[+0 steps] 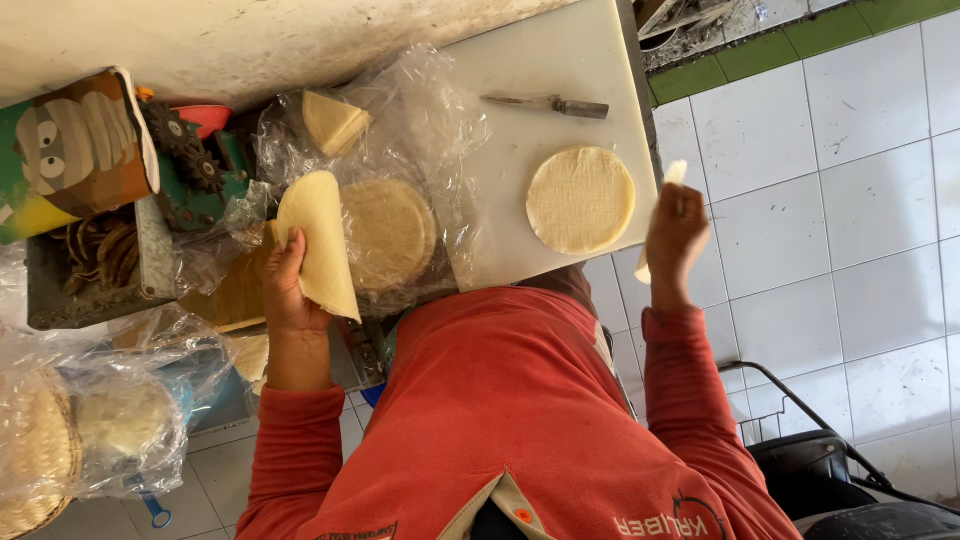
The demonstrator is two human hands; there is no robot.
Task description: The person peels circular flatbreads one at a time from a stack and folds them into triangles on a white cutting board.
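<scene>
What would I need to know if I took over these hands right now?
Left hand: fingers closed on a bent sheet, round and yellowish.
Right hand: holds a pale piece at the edge of the white board.
On the board: one flat sheet, with a knife farther back.
On the clear plastic: a stack of sheets and a folded triangle.
Done: one sheet laid out. Left: the stack and the sheet in hand.

A knife [548, 104] is laid on the white cutting board [560, 60], a colourful carton [75, 150] is set at the left, and white floor tiles [850, 220] are seen alongside.
</scene>
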